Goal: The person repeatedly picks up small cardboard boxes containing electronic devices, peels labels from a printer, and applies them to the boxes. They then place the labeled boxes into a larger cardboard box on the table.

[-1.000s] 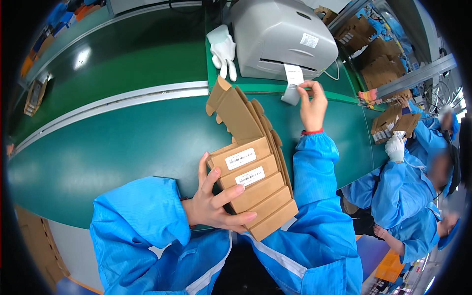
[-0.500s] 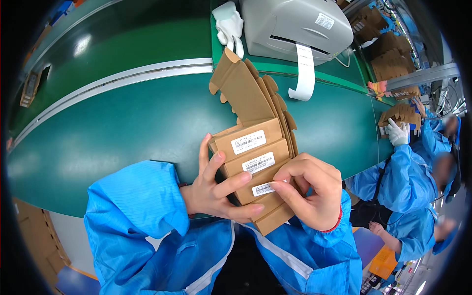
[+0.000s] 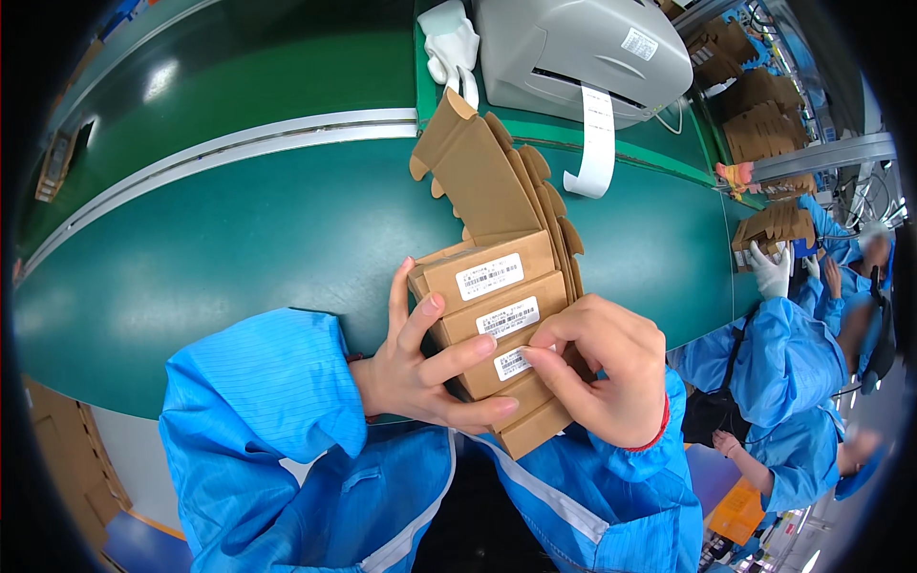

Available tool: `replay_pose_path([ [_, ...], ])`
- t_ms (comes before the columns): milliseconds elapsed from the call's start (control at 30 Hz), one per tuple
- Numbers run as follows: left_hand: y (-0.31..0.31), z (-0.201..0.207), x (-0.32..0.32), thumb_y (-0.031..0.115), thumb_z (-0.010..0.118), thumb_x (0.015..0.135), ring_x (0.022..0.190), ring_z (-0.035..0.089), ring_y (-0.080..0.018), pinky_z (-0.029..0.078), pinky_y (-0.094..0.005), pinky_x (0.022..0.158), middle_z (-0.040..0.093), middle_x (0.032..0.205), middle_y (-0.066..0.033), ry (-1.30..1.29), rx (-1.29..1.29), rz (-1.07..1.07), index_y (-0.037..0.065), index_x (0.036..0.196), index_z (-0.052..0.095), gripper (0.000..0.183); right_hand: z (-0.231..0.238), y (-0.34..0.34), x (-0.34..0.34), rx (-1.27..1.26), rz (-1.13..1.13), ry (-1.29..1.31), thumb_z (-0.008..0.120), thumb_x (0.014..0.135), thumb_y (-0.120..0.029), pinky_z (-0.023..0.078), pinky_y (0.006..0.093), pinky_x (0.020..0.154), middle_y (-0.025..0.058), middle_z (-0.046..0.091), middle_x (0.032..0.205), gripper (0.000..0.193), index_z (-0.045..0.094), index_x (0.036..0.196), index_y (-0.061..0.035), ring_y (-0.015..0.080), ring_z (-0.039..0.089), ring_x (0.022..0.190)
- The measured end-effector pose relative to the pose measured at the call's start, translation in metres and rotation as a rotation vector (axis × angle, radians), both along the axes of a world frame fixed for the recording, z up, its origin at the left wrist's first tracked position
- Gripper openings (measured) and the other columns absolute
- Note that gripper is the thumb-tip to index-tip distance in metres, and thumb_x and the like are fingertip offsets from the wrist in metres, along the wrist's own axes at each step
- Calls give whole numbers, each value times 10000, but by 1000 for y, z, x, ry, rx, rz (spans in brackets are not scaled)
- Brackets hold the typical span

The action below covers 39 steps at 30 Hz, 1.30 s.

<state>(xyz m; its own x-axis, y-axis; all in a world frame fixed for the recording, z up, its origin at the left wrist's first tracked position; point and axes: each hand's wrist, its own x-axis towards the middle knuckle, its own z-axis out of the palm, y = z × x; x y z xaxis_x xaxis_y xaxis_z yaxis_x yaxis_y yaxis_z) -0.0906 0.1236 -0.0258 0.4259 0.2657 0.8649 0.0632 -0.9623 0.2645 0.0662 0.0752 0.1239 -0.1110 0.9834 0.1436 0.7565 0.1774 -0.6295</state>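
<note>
A row of small brown cardboard boxes (image 3: 537,261) stands at the table's near edge, their open lids fanned out toward the back. My left hand (image 3: 420,371) grips the row from the left, its fingers spread along the box fronts. White printed labels are on the upper two fronts, such as the top label (image 3: 489,276). On the third box, my right hand (image 3: 611,377) pinches the right end of a white label (image 3: 510,364) between thumb and index finger. That label lies against the box front. The lower boxes are partly behind my hands.
A grey label printer (image 3: 583,48) at the back has a white paper strip (image 3: 597,143) hanging from its slot. Beside it lies a white glove (image 3: 449,43). A metal rail (image 3: 248,137) crosses the green table (image 3: 239,239). At the right, co-workers in blue handle cardboard boxes (image 3: 774,224).
The view has shifted slightly. My right fingers remain at the label on the third box, and my left hand keeps its hold. A co-worker's gloved hand at the right has moved slightly.
</note>
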Motion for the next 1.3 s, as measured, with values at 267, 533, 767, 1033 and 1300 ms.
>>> replay_pose_path([
  [267, -2, -3, -5, 587, 554, 704, 1273, 114, -418, 175, -747, 880, 301, 1285, -66, -21, -8, 19, 445, 1100, 443, 436, 15, 16, 13, -9, -85, -257, 755, 618, -220, 408, 295, 470, 60, 505, 634, 379, 494, 846, -65, 204, 517, 526],
  [533, -5, 0, -2, 657, 544, 670, 1273, 101, -443, 151, -746, 869, 286, 1314, -85, 18, -51, -21, 418, 1108, 447, 508, -56, 116, 162, 225, -322, -40, 645, 739, -54, 463, 275, 662, 87, 575, 847, 383, 524, 1102, -72, 144, 549, 767],
  [767, -3, -1, -7, 668, 562, 652, 1277, 61, -453, 134, -753, 868, 269, 1316, -112, 63, -30, -34, 388, 1130, 436, 568, -84, 135, 163, 72, -261, 440, 626, 728, 28, 469, 229, 655, 57, 620, 791, 200, 594, 923, -2, 108, 580, 693],
  [1033, -3, -7, -9, 641, 547, 684, 1274, 73, -469, 143, -744, 881, 270, 1337, -121, 39, -33, -13, 383, 1140, 428, 538, -99, 134, 155, 395, -401, 388, 651, 715, -24, 438, 221, 608, 33, 612, 675, 79, 620, 780, 10, 80, 548, 640],
  [1300, 1, -13, 4, 628, 496, 736, 1264, 101, -480, 165, -736, 878, 285, 1322, -129, -17, 15, -35, 395, 1154, 417, 486, -19, 20, 70, 431, -250, 18, 666, 668, -9, 451, 312, 726, 151, 501, 1086, 318, 562, 968, -14, 263, 541, 871],
])
